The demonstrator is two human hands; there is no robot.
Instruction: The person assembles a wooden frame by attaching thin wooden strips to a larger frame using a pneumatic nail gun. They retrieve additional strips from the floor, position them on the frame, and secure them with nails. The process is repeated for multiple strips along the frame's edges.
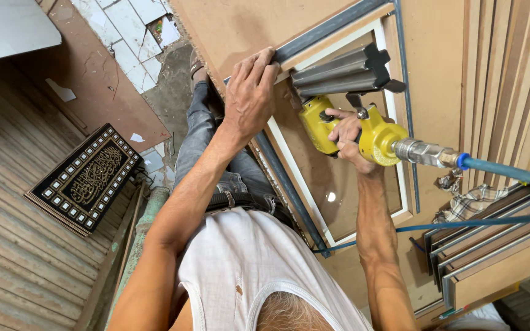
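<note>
1. Your right hand [346, 136] is closed around the grip of the yellow nail gun [345, 125], finger near the trigger.
2. Gun's grey magazine [338, 75] lies roughly along the frame's top rail; nose sits at the frame corner [289, 64].
3. Your left hand [249, 92] is clamped over that corner, fingers curled over the dark frame [289, 196] edge, just beside the gun nose.
4. Left hand is the nearer one to the nose; the two look almost touching.
5. Blue air hose [510, 173] runs off right, clear of both hands.
6. Frame lies on the brown board [240, 24].

Frame workshop: stacked mouldings [498, 245], boards [504, 73], air nailer [363, 132].
</note>
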